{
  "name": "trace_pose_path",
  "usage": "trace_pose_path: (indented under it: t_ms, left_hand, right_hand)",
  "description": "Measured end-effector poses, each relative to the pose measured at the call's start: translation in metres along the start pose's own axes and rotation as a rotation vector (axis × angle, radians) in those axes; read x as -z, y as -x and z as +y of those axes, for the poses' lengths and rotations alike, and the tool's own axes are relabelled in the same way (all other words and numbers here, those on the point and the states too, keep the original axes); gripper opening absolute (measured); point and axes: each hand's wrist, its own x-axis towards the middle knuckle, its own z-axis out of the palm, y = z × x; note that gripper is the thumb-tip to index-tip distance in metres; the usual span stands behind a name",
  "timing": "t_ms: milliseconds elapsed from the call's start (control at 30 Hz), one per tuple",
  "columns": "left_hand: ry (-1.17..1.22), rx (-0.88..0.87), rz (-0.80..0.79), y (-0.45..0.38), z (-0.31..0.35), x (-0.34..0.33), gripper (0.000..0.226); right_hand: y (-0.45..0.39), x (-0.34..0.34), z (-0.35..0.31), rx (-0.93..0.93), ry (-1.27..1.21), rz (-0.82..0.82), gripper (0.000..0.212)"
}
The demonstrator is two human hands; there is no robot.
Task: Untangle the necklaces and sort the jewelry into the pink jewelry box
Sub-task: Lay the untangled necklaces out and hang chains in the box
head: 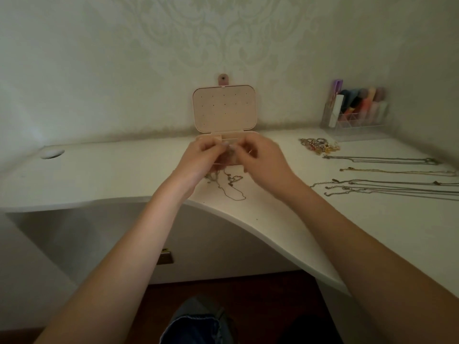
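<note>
On white desk (111, 175) against patterned wall (223, 40): pink box (224, 108) open, both hands (198, 157) (265, 158) together before it pinching tangled chain (227, 184), straightened necklaces (387, 178) right, organizer (355, 110) in corner.

— How many boxes are out?
— One pink jewelry box (224, 109), lid up.
— And necklaces?
— About five straightened chains (387, 180) in a row on the right of the counter (119, 175); overlaps make the count uncertain. One tangled clump of chains (229, 184) near the front edge.
— Anything else?
— One heap of small jewelry (319, 145), one clear organizer (355, 112), two hands.
</note>
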Motion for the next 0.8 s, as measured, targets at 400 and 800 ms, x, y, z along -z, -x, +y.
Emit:
trace_pose_path:
  t_ms: [400,800]
  left_hand:
    - [-0.374,-0.143,-0.077,0.008,-0.020,-0.004,0.018]
    - [-0.796,-0.213,0.222,0.005,-0.032,0.010,0.015]
  right_hand:
    - [-0.017,0.065,0.009,-0.463,-1.049,0.509,0.020]
    - [-0.020,0.092,0.026,-0.488,-0.821,0.776,0.020]
